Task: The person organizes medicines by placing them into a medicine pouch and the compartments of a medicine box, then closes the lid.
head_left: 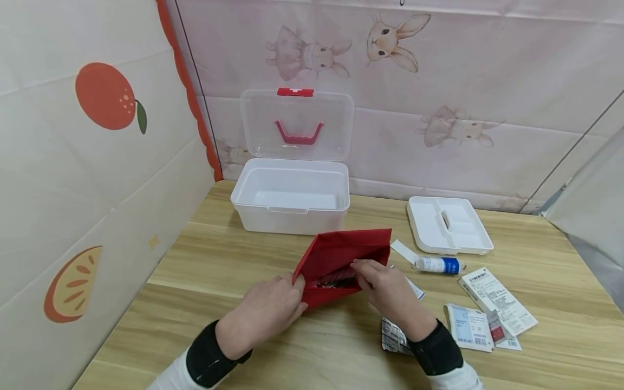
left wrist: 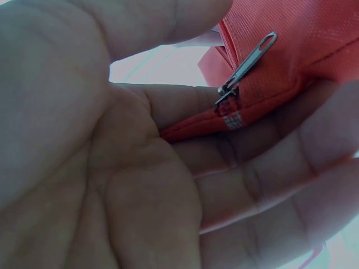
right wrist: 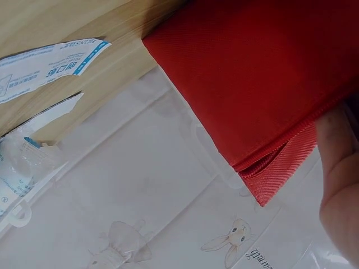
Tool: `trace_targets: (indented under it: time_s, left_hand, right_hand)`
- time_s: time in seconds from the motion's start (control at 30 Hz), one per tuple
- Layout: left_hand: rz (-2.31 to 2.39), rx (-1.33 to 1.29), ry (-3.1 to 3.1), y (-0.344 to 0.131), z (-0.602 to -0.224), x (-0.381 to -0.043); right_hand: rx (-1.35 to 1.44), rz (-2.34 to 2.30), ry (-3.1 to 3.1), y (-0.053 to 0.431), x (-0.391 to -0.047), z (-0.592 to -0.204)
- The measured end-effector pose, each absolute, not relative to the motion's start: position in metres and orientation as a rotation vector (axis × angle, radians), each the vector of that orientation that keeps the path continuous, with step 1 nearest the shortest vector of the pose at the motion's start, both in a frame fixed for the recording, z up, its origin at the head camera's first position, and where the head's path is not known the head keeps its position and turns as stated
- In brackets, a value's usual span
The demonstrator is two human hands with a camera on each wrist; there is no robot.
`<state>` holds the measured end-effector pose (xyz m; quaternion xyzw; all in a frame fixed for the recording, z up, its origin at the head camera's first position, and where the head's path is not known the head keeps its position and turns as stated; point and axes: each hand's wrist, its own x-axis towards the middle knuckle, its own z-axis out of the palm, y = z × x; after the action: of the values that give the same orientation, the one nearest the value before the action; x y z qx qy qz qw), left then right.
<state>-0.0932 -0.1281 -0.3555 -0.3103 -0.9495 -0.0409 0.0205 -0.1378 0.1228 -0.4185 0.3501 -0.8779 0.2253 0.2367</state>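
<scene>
A red fabric zipper pouch (head_left: 346, 245) is held gaping above the table, with dark and clear-looking items (head_left: 338, 279) inside that I cannot make out. My left hand (head_left: 268, 306) grips its left end; in the left wrist view the metal zipper pull (left wrist: 249, 64) hangs near the fingers, which lie along the pouch's underside. At the right side of the mouth, my right hand (head_left: 390, 292) has curled fingers over the pouch's edge, fingertips partly inside. In the right wrist view, a finger (right wrist: 336, 140) goes in past the zipper edge; its tip is hidden.
Behind the pouch stands a white box (head_left: 287, 219) with its clear lid (head_left: 297, 108) raised. To the right lie a divided white tray (head_left: 450, 225), a white and blue tube-like container (head_left: 439, 265), a flat white box (head_left: 497, 300), paper packets (head_left: 469, 327) and a silvery foil packet (head_left: 394, 337).
</scene>
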Motion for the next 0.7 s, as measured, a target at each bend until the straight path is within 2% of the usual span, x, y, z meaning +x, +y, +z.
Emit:
trace_targets:
  time_s: [0.7]
  left_hand:
    - [-0.149, -0.962, -2.963, -0.1286, -0.3545, -0.0938]
  right_hand:
    - [0.981, 0.551, -2.398, 0.1229, -0.1369, -0.4143]
